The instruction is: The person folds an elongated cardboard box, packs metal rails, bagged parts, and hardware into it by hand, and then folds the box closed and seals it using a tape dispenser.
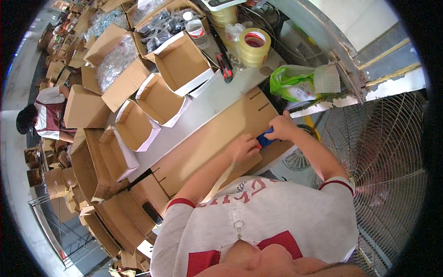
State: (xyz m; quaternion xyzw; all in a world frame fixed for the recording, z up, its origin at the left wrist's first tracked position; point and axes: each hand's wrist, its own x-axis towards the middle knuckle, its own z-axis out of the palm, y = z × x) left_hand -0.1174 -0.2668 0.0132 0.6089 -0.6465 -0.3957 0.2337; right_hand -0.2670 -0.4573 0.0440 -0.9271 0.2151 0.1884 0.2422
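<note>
A flattened brown cardboard box with slotted ends lies across the table in front of me. Over its right half, my right hand is closed around a small blue object, mostly covered by the fingers, so its kind is unclear. Just left of it, my left hand rests low over the cardboard. Its fingers are curled together beside the blue object, with a bit of red at their tips; what they pinch is hidden.
Open white-sided trays line the table's far left side. Behind are a water bottle, a red-black utility knife and clear tape rolls. A green bag lies right; a large fan guard stands beside me. Another person is far left.
</note>
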